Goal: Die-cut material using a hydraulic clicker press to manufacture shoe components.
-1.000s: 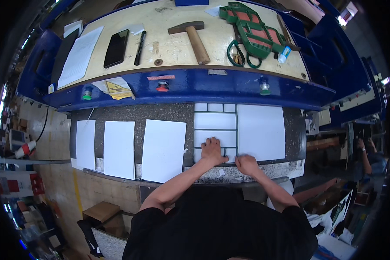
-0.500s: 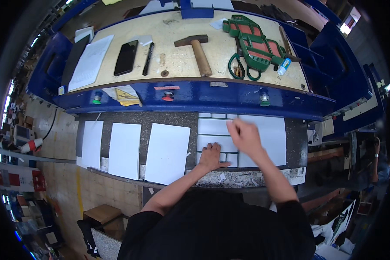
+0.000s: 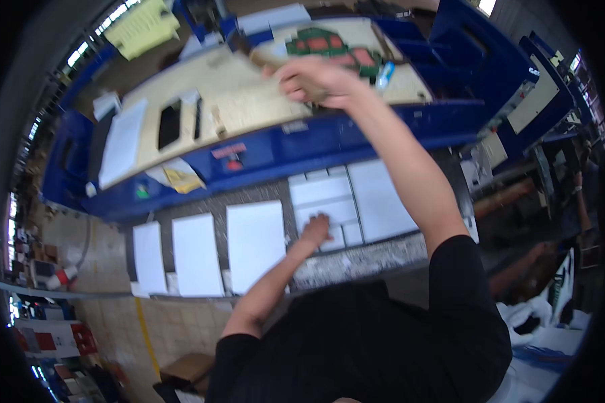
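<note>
hammer (image 3: 254,54) looks heavy on top; right grip (image 3: 319,80) curls round its stiff-looking handle (image 3: 265,60), best held there; left grip (image 3: 315,230) lies spread.

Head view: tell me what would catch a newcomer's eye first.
First, the right hand, blurred over the cream bench top, gripping a wooden-handled, dark-headed hammer. Next, the left hand on the white rectangular panel gridded with dark strips, nearer the body. Three plain white rectangular sheets lie in a row to the panel's left.
</note>
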### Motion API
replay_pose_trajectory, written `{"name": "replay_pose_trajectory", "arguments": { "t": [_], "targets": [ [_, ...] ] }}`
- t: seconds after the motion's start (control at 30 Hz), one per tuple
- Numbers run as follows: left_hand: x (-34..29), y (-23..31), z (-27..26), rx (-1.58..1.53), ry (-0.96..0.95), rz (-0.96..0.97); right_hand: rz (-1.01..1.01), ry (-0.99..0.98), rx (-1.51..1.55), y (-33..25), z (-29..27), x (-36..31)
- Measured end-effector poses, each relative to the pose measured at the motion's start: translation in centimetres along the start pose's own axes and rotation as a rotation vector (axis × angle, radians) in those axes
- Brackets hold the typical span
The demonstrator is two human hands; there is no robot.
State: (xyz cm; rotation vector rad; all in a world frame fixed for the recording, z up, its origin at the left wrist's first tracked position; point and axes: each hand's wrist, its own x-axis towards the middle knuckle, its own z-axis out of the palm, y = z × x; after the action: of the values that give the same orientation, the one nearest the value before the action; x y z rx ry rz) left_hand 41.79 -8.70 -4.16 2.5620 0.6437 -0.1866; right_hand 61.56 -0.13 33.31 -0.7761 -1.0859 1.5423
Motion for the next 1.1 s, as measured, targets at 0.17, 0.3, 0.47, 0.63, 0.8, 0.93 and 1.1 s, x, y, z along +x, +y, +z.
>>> {"name": "replay_pose_trajectory", "arguments": {
  "t": [0.17, 0.3, 0.47, 0.63, 0.8, 0.93, 1.1],
  "targets": [
    [-0.5, 1.9, -3.6, 0.021, -0.005, -0.045, -0.403, 0.593, -0.297, 9.2, 2.5, -19.6],
    [0.0, 2.6, -4.2, -0.007, -0.112, -0.056, 0.092, 0.984, -0.455, 28.6, 5.2, -35.0],
    [-0.7, 1.9, -4.0, -0.002, -0.130, -0.060, 0.599, 1.152, -0.227, 30.6, 10.4, -36.5],
    [-0.5, 2.9, -4.5, 0.011, -0.157, -0.036, -0.442, 1.310, -0.674, 29.8, 8.5, -34.9],
    [0.5, 2.5, -4.4, -0.015, -0.217, -0.118, 0.652, 1.179, -0.248, 32.1, 7.5, -36.4],
    [0.7, 2.9, -4.9, -0.012, -0.220, -0.077, -0.331, 1.397, -0.389, 27.5, 9.6, -33.9],
    [0.8, 0.0, -3.4, 0.038, -0.228, 0.060, 0.765, 1.097, -0.423, 35.0, 6.0, -37.7]
  ]
}}
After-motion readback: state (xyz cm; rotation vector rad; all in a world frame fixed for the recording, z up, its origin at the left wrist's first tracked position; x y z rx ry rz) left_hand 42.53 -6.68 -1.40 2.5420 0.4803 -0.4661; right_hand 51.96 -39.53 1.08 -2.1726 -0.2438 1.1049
